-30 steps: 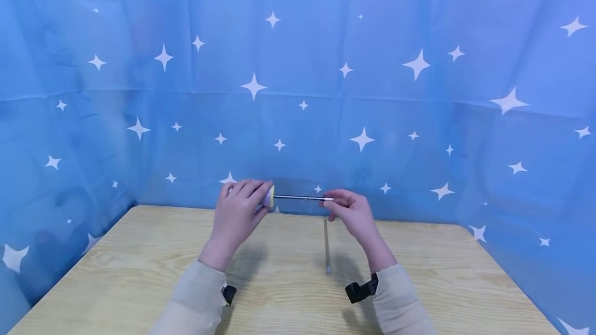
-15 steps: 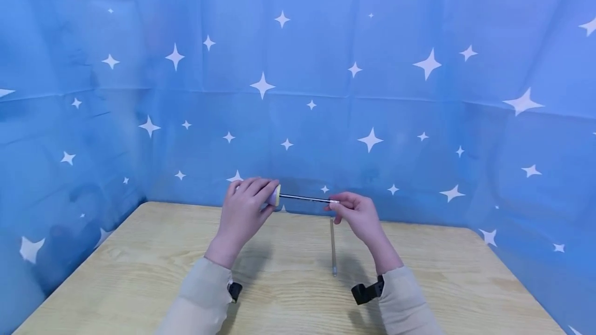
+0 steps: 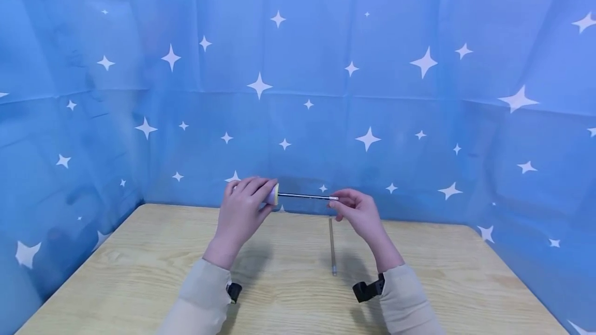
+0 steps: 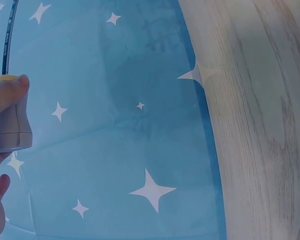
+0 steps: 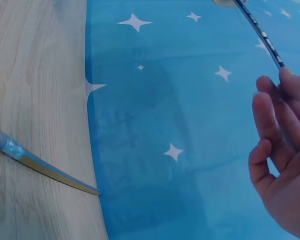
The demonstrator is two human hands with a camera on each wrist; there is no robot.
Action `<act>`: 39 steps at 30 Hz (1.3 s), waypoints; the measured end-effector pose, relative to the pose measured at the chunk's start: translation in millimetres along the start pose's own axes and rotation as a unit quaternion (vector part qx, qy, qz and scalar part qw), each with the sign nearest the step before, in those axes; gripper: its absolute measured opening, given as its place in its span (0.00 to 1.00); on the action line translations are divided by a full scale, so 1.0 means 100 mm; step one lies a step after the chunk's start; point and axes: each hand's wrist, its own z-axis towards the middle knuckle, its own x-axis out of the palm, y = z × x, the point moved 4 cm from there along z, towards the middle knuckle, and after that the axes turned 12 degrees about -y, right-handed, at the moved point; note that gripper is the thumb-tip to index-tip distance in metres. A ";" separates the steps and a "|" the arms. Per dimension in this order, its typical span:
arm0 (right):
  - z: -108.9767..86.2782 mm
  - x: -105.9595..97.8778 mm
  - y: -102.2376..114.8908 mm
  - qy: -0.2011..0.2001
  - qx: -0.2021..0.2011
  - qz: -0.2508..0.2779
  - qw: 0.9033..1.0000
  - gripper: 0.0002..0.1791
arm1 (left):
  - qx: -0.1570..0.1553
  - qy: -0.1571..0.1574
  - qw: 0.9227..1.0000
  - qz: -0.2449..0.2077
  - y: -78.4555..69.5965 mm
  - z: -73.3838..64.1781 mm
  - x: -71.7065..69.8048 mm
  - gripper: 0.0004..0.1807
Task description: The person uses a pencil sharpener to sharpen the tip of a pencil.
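Observation:
Above the table's far part, my left hand (image 3: 239, 213) grips a small pale lilac body with a yellow rim (image 4: 14, 122), which looks like a pencil sharpener. One end of a dark pencil (image 3: 304, 196) sits in its yellow-rimmed face; the tip inside is hidden. Thumb and fingers of my right hand (image 3: 360, 213) pinch the pencil's other end, and the pencil lies nearly level between both hands. In the right wrist view, white markings show along its shaft. Below the right hand, a second pencil (image 5: 55, 172), tan with an eraser end, lies on the table.
The light wooden table (image 3: 163, 273) reaches back to a blue cloth (image 3: 307, 45) with white stars, hanging behind and at the sides. The second pencil points toward the table's far edge. A black wrist mount (image 3: 368, 291) sticks out from the right sleeve.
The head view has shifted a little sideways. Both hands keep their hold on the sharpener-like body and the dark pencil, whose tilt wavered slightly and is nearly level again.

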 end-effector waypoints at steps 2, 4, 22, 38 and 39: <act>0.00 0.00 0.00 -0.002 0.001 0.002 1.000 0.17 | -0.001 0.001 1.000 0.000 0.00 -0.01 -0.01 0.32; 0.00 -0.01 0.00 -0.002 0.004 0.002 1.000 0.17 | 0.002 0.002 1.000 0.000 0.00 -0.01 -0.01 0.32; -0.02 0.03 0.03 -0.004 0.002 -0.017 1.000 0.13 | 0.013 -0.016 1.000 -0.003 -0.01 -0.02 0.02 0.29; -0.01 0.05 0.03 -0.007 0.029 -0.014 0.999 0.14 | 0.016 -0.029 0.999 -0.004 -0.03 -0.02 0.03 0.29; -0.01 0.04 0.03 -0.007 0.028 -0.015 0.999 0.14 | 0.017 -0.030 0.999 -0.005 -0.03 -0.02 0.03 0.29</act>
